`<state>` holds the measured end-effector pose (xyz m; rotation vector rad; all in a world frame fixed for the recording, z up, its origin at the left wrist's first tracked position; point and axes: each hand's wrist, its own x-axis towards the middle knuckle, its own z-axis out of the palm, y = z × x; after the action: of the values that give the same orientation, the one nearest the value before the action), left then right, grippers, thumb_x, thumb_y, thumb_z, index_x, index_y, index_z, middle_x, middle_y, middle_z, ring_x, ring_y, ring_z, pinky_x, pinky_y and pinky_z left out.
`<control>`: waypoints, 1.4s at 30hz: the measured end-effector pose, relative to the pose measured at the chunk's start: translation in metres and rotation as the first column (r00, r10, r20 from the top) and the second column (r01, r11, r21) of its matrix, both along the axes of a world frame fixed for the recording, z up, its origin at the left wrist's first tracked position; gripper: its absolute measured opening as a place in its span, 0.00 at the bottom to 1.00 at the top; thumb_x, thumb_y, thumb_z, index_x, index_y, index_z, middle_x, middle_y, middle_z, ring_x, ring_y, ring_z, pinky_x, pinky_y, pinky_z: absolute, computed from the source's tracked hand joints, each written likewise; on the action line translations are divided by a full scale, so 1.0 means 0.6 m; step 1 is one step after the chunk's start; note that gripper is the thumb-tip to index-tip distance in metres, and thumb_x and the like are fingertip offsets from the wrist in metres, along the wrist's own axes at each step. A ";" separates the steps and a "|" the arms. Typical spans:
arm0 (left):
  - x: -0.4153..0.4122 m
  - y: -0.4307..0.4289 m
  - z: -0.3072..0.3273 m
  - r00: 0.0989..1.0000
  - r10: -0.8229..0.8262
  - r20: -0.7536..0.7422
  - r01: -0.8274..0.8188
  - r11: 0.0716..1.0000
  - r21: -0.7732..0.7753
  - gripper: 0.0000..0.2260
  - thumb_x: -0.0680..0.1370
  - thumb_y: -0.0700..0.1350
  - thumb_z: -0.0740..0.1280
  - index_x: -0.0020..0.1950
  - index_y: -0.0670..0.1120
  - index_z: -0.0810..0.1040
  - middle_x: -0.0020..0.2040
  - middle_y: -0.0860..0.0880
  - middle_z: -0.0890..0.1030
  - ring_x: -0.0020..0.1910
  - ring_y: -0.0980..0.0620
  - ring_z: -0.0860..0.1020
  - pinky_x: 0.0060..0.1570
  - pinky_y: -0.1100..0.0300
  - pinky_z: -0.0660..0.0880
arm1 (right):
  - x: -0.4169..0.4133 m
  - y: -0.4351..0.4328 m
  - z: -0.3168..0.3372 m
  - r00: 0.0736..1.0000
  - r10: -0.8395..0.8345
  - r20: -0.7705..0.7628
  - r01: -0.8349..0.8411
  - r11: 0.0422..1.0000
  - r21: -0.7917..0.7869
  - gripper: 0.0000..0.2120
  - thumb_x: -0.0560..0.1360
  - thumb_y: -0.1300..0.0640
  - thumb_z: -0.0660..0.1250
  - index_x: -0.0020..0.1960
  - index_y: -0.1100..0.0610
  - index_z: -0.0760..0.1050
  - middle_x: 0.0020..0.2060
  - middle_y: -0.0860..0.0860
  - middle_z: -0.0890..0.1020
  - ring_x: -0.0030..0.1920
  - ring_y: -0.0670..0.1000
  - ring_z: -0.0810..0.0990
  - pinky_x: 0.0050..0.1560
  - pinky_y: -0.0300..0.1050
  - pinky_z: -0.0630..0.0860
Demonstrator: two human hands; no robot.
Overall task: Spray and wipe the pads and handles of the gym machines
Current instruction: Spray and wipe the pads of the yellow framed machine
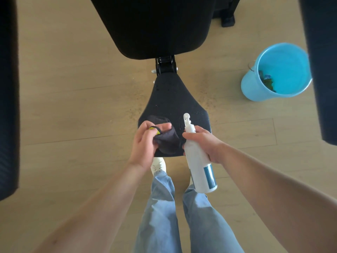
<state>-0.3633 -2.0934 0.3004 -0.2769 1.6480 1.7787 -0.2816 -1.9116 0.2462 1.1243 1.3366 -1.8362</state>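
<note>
A black seat pad of a gym bench lies below me, speckled with spray droplets, with the larger black back pad beyond it. My left hand grips a dark grey cloth with a yellow-trimmed loop, pressed on the seat's near edge. My right hand holds a white spray bottle with a teal label, its nozzle pointing away over the seat pad.
A light blue bucket with some items inside stands on the wooden floor to the right. Dark padded machine parts frame the left edge and the right edge. My legs and white shoes are under the seat's near end.
</note>
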 end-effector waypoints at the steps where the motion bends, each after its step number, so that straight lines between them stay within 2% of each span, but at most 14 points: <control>1: -0.006 0.012 0.013 0.989 0.088 0.117 -0.104 0.985 0.140 0.11 0.76 0.40 0.59 0.38 0.50 0.76 0.53 0.38 0.85 0.61 0.41 0.82 0.61 0.51 0.76 | -0.002 0.000 0.003 1.000 -0.003 -0.003 0.003 1.000 0.005 0.13 0.77 0.50 0.74 0.58 0.49 0.74 0.45 0.61 0.86 0.43 0.63 0.85 0.54 0.66 0.83; 3: -0.019 0.027 0.018 0.940 0.241 0.242 -0.282 0.947 0.155 0.13 0.79 0.40 0.57 0.40 0.46 0.78 0.50 0.40 0.86 0.57 0.42 0.83 0.61 0.51 0.77 | -0.007 0.000 0.007 1.000 -0.015 -0.003 0.015 0.999 0.034 0.13 0.77 0.50 0.75 0.58 0.48 0.75 0.47 0.62 0.85 0.45 0.64 0.85 0.54 0.68 0.83; 5: -0.033 0.033 0.005 0.944 0.304 0.129 -0.279 0.943 -0.183 0.11 0.79 0.42 0.59 0.46 0.45 0.81 0.48 0.44 0.85 0.52 0.44 0.84 0.55 0.50 0.79 | -0.009 0.002 0.008 1.000 -0.018 0.018 0.016 0.997 0.071 0.16 0.74 0.47 0.76 0.59 0.44 0.76 0.51 0.62 0.85 0.48 0.64 0.86 0.55 0.69 0.83; 7: -0.035 0.025 -0.022 0.984 0.176 -0.010 -0.145 0.775 -0.615 0.08 0.78 0.45 0.65 0.55 0.45 0.76 0.54 0.44 0.81 0.49 0.46 0.81 0.49 0.49 0.79 | -0.010 0.004 0.009 1.000 -0.009 0.029 0.006 0.995 0.097 0.20 0.68 0.43 0.78 0.56 0.41 0.77 0.53 0.62 0.86 0.52 0.66 0.87 0.55 0.71 0.83; 10: -0.017 -0.003 -0.060 0.988 -0.151 0.016 0.089 0.492 -0.866 0.27 0.79 0.45 0.67 0.75 0.45 0.62 0.76 0.40 0.62 0.73 0.40 0.65 0.67 0.45 0.71 | -0.008 0.008 0.005 0.999 -0.031 0.019 0.029 0.991 0.132 0.19 0.66 0.42 0.79 0.54 0.40 0.78 0.51 0.60 0.86 0.50 0.65 0.87 0.55 0.70 0.83; 11: -0.009 -0.012 -0.072 0.943 -0.325 -0.074 0.075 0.423 -0.903 0.30 0.79 0.45 0.66 0.78 0.44 0.58 0.79 0.39 0.56 0.78 0.39 0.57 0.73 0.44 0.65 | -0.008 0.009 0.005 0.999 -0.042 0.009 0.040 0.988 0.152 0.17 0.68 0.43 0.78 0.54 0.40 0.78 0.51 0.59 0.86 0.48 0.63 0.87 0.55 0.67 0.84; 13: 0.000 -0.017 -0.095 0.650 -0.717 -0.250 0.036 0.357 -0.933 0.28 0.79 0.45 0.63 0.79 0.45 0.61 0.80 0.40 0.57 0.79 0.37 0.54 0.76 0.39 0.58 | -0.008 0.012 0.000 0.998 -0.064 -0.016 0.065 0.978 0.196 0.12 0.70 0.44 0.77 0.51 0.40 0.78 0.48 0.57 0.85 0.44 0.58 0.85 0.55 0.63 0.84; 15: -0.002 0.005 -0.110 0.348 -0.922 -0.168 0.186 0.244 -0.952 0.25 0.81 0.44 0.58 0.79 0.50 0.64 0.80 0.46 0.61 0.81 0.39 0.55 0.76 0.32 0.52 | -0.010 0.014 -0.008 0.996 -0.082 -0.040 0.088 0.973 0.212 0.10 0.69 0.44 0.77 0.47 0.40 0.79 0.45 0.55 0.85 0.43 0.56 0.84 0.54 0.62 0.83; 18: 0.018 0.042 -0.130 0.268 -0.961 0.066 0.383 0.044 -0.923 0.26 0.84 0.46 0.53 0.83 0.55 0.53 0.84 0.49 0.46 0.82 0.40 0.43 0.76 0.29 0.44 | -0.017 0.014 -0.021 0.996 -0.060 -0.067 0.073 0.974 0.213 0.12 0.71 0.46 0.78 0.51 0.42 0.79 0.44 0.53 0.84 0.42 0.54 0.83 0.50 0.57 0.83; 23: 0.009 0.063 -0.167 0.306 -0.952 0.010 0.397 0.118 -0.910 0.24 0.84 0.55 0.46 0.81 0.64 0.50 0.83 0.54 0.36 0.80 0.41 0.30 0.70 0.24 0.35 | -0.029 0.032 -0.033 0.995 -0.007 -0.096 0.028 0.976 0.218 0.18 0.66 0.42 0.77 0.55 0.41 0.79 0.47 0.55 0.86 0.43 0.53 0.85 0.49 0.55 0.83; 31: -0.106 0.089 -0.213 0.015 -0.998 -0.059 0.235 0.061 -0.970 0.28 0.82 0.67 0.45 0.81 0.61 0.55 0.84 0.50 0.45 0.82 0.43 0.37 0.71 0.23 0.44 | -0.076 0.065 -0.047 0.991 -0.017 -0.136 0.048 0.972 0.229 0.23 0.66 0.42 0.75 0.60 0.38 0.78 0.46 0.53 0.86 0.45 0.56 0.87 0.51 0.59 0.85; 35: -0.153 0.129 -0.223 0.055 -0.996 -0.065 0.191 0.074 -0.979 0.31 0.80 0.68 0.41 0.82 0.61 0.53 0.84 0.49 0.44 0.82 0.43 0.38 0.73 0.25 0.41 | -0.099 0.076 -0.047 0.987 -0.048 -0.156 0.082 0.973 0.217 0.17 0.69 0.42 0.76 0.56 0.40 0.78 0.46 0.55 0.87 0.46 0.60 0.88 0.50 0.63 0.86; 38: -0.190 0.162 -0.229 0.109 -0.990 -0.091 0.179 0.110 -0.978 0.31 0.79 0.67 0.39 0.81 0.61 0.54 0.84 0.49 0.46 0.82 0.41 0.39 0.72 0.24 0.41 | -0.118 0.083 -0.047 0.985 -0.060 -0.163 0.097 0.969 0.229 0.11 0.73 0.45 0.76 0.53 0.40 0.79 0.42 0.49 0.86 0.42 0.54 0.86 0.49 0.59 0.85; 42: -0.232 0.193 -0.246 0.089 -0.987 -0.133 0.183 0.147 -0.972 0.28 0.80 0.66 0.41 0.80 0.64 0.58 0.84 0.49 0.50 0.82 0.40 0.43 0.71 0.23 0.45 | -0.135 0.085 -0.050 0.986 -0.058 -0.156 0.097 0.962 0.257 0.14 0.72 0.45 0.75 0.57 0.39 0.79 0.44 0.50 0.85 0.41 0.52 0.85 0.50 0.59 0.85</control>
<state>-0.5024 -1.9778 0.1529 1.1648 2.4804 0.0465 -0.3625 -1.8607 0.2162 1.2093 1.6841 -1.8666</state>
